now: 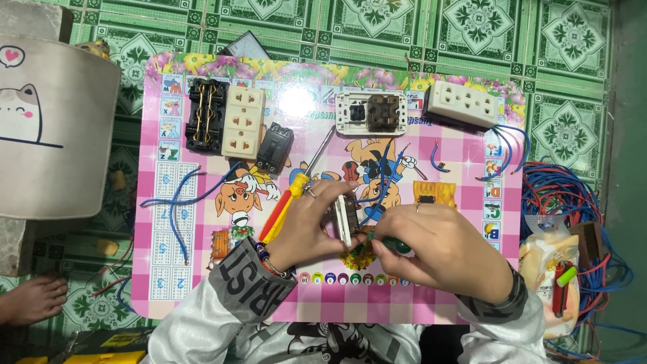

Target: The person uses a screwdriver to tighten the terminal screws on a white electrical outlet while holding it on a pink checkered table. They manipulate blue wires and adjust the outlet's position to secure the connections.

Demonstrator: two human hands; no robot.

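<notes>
A: What do the hands hold?

B: The left hand is clamped around a small white switch module, held on edge over the middle of the pink cartoon-printed bench. The fingers cover most of its near face, so its back is hard to make out.

A: And the right hand?

B: The right hand is closed on a green-handled screwdriver. Only a bit of the handle shows past the knuckles; the tip sits at the module, and I cannot tell what it touches.

A: Anything else close by?

B: A red and yellow screwdriver lies just beside the left hand, its lower end hidden under the wrist. Blue wire loops at the bench's left side. Along the far edge lie a black socket back, a cream socket plate, a white switch plate and a cream outlet strip.

A: On the floor?

B: A tangle of blue and red wire at the right, partly cut off, and a bare foot at the left edge.
</notes>
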